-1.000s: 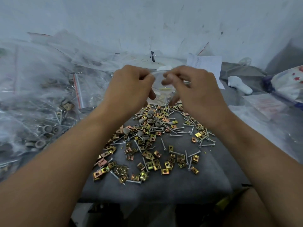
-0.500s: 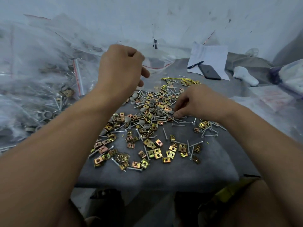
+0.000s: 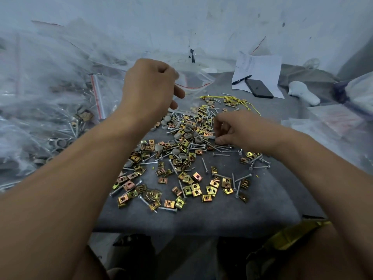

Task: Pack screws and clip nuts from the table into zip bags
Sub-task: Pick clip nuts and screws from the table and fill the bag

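Note:
Gold clip nuts [image 3: 188,185], silver screws [image 3: 221,154] and grey round caps [image 3: 179,136] lie scattered on the dark grey table [image 3: 268,201]. My left hand [image 3: 150,87] is raised over the far side of the pile and holds a small clear zip bag [image 3: 193,81] with a red seal line by its upper edge. My right hand [image 3: 234,130] is down on the pile, its fingertips curled and pinching at screws near the middle. What it has between the fingers is hidden.
Several filled clear zip bags [image 3: 50,110] are heaped on the left. A white paper [image 3: 260,73] with a pen and a black phone [image 3: 259,88] lies at the back right, beside a white object [image 3: 303,92] and more bags. Yellow wire [image 3: 236,101] lies behind the pile.
My right hand let go of the bag and dropped onto the pile of screws. My left hand stayed up, keeping the bag.

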{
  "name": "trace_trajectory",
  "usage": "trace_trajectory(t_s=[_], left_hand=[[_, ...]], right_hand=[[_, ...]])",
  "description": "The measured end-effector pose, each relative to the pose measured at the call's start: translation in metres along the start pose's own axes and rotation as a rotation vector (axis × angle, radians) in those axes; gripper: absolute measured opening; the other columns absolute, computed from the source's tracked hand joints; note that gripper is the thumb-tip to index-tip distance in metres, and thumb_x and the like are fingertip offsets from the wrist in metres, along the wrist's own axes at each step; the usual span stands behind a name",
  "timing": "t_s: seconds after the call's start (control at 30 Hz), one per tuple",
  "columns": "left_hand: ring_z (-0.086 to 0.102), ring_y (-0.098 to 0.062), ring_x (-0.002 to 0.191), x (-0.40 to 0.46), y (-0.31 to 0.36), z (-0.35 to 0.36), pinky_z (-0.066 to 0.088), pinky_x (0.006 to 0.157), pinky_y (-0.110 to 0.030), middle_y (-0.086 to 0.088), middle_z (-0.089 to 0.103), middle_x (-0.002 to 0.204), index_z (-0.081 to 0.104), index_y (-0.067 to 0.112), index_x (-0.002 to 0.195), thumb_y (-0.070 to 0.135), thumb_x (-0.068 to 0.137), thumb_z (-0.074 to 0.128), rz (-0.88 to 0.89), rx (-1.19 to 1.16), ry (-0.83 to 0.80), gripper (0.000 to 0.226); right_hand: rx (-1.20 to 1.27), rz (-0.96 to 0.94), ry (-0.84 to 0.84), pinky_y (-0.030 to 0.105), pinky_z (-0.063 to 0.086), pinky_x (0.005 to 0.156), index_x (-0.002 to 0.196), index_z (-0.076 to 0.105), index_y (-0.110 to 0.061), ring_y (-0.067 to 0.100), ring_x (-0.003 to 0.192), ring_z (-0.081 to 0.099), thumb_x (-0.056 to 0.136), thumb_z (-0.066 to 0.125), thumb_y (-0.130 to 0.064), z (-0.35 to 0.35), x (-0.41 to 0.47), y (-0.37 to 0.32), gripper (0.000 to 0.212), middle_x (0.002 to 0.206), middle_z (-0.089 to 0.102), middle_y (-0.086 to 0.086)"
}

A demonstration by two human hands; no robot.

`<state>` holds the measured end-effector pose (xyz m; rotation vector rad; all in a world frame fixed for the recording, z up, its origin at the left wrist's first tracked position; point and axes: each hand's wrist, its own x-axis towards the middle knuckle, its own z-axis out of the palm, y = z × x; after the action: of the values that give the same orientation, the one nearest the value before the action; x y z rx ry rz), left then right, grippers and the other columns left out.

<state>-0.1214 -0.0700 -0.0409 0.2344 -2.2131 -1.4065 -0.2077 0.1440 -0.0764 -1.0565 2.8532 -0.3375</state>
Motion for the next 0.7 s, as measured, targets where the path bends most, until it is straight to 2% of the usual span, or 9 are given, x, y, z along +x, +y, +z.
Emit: trace_trajectory(t_s=[0.2, 0.4, 0.53, 0.6, 0.7], left_hand=[[0.073, -0.023, 0.061, 0.0, 0.0, -0.002, 0.055, 0.055, -0.038, 0.0, 0.079, 0.078, 0.075, 0.014, 0.112, 0.02, 0.11, 0.051, -0.002, 0.0, -0.01, 0.025], [0.073, -0.024, 0.062, 0.0, 0.0, -0.002, 0.056, 0.056, -0.038, 0.0, 0.08, 0.079, 0.075, 0.015, 0.11, 0.019, 0.11, 0.051, 0.002, -0.006, -0.016, 0.025], [0.073, -0.025, 0.062, 0.001, -0.001, -0.003, 0.056, 0.056, -0.04, 0.0, 0.08, 0.078, 0.075, 0.015, 0.11, 0.019, 0.109, 0.051, -0.002, -0.011, -0.019, 0.024], [0.073, -0.024, 0.062, 0.002, -0.002, -0.003, 0.057, 0.057, -0.039, 0.0, 0.08, 0.079, 0.075, 0.015, 0.112, 0.019, 0.109, 0.051, -0.006, -0.009, -0.026, 0.024], [0.073, -0.021, 0.061, 0.002, -0.002, -0.001, 0.057, 0.055, -0.037, 0.002, 0.08, 0.078, 0.075, 0.016, 0.111, 0.021, 0.109, 0.052, 0.007, 0.0, -0.048, 0.024]], right_hand=[[-0.038, -0.003, -0.009, 0.033, 0.058, 0.086, 0.104, 0.078, -0.021, 0.007, 0.083, 0.071, 0.082, 0.085, -0.012, -0.009, -0.004, -0.01, 0.024, 0.089, 0.076, -0.006], [-0.045, -0.067, 0.021, 0.033, 0.057, 0.085, 0.096, 0.08, -0.022, 0.003, 0.079, 0.071, 0.083, 0.085, -0.015, -0.01, -0.006, -0.009, 0.016, 0.083, 0.077, -0.008], [-0.023, -0.104, 0.096, 0.028, 0.057, 0.08, 0.096, 0.078, -0.022, -0.004, 0.073, 0.066, 0.086, 0.079, -0.015, -0.008, -0.006, 0.001, 0.012, 0.08, 0.072, -0.013], [0.145, -0.056, 0.14, 0.027, 0.059, 0.079, 0.094, 0.077, -0.021, 0.0, 0.071, 0.069, 0.085, 0.082, -0.012, -0.011, -0.008, 0.009, 0.014, 0.078, 0.072, -0.009], [0.648, -0.045, 0.265, 0.034, 0.064, 0.077, 0.101, 0.076, -0.008, 0.024, 0.077, 0.077, 0.084, 0.083, -0.006, -0.023, -0.015, 0.022, 0.019, 0.085, 0.078, 0.009]])
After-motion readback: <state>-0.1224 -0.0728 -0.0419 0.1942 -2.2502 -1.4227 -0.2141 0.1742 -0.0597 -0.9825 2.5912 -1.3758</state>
